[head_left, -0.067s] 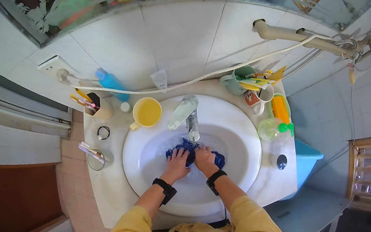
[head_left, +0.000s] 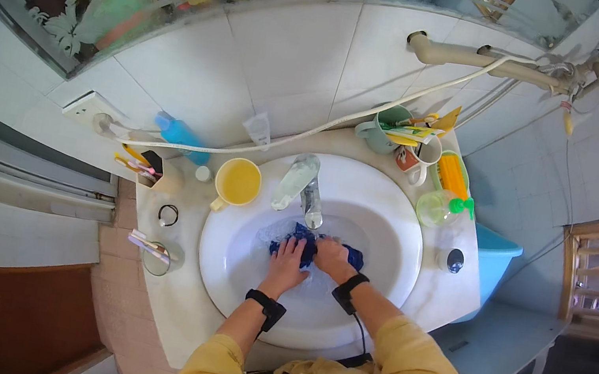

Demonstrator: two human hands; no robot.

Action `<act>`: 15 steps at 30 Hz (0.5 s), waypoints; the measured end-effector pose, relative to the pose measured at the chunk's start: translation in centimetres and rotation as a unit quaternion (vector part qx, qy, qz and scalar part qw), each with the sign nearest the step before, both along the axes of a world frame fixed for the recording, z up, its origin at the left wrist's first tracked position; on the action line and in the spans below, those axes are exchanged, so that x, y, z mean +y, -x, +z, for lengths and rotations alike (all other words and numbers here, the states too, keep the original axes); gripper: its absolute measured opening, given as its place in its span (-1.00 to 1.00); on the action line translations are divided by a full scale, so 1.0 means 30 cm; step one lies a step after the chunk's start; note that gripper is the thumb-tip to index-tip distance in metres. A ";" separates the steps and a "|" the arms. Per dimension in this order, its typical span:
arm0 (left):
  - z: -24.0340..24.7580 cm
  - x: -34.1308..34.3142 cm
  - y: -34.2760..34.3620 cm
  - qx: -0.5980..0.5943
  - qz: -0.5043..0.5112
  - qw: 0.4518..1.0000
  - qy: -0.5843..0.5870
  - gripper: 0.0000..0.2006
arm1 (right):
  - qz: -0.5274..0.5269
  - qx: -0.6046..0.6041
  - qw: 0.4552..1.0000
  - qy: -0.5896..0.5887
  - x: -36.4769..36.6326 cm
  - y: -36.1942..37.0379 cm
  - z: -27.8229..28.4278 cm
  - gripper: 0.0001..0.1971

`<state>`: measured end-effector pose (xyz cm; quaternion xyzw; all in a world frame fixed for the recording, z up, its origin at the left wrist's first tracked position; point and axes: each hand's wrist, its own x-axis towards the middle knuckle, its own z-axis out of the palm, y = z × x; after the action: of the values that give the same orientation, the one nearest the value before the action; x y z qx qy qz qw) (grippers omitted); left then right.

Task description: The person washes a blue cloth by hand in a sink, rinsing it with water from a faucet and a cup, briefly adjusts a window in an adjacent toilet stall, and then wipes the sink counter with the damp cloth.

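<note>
A dark blue cloth [head_left: 353, 258] lies wet and bunched in the white oval sink [head_left: 218, 285], below the faucet [head_left: 310, 203]. Spread flat over its left part is my left hand [head_left: 287, 265], fingers apart and pressing down. My right hand [head_left: 333, 260] is closed, its fingers curled round the middle of the cloth and mostly hidden by the back of the hand. Water with some suds surrounds the cloth. Both my wrists wear black bands.
Along the counter's left stand a yellow mug [head_left: 238, 183], a glass with toothbrushes [head_left: 157, 258] and a blue bottle [head_left: 180, 136]. On the right are a green pump bottle [head_left: 440, 209], a cup [head_left: 418, 158] and a small dark-capped jar [head_left: 451, 260]. A pale hose [head_left: 309, 134] runs along the wall.
My right hand has shifted very slightly, and its fingers look more tightly curled on the cloth. The left hand stays almost in place.
</note>
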<state>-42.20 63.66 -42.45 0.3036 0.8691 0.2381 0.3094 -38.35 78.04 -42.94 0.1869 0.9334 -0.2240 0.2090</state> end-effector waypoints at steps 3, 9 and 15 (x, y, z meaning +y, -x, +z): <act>0.049 0.008 -0.008 -0.009 0.073 0.993 -0.087 -0.19 | 0.024 0.061 0.984 0.165 0.027 0.003 0.158 -0.68; 0.159 -0.003 0.033 -0.131 0.133 0.967 -0.171 -0.48 | 0.051 0.222 0.957 0.180 0.007 -0.077 0.435 -0.66; 0.310 -0.069 0.004 -0.011 0.212 0.958 -0.193 -0.52 | 0.029 0.282 0.955 0.086 -0.035 -0.019 0.639 -0.48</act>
<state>-42.32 61.57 -33.15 0.1639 0.8475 0.4650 0.1968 -37.79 76.98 -23.77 0.0701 0.9367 -0.3405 -0.0413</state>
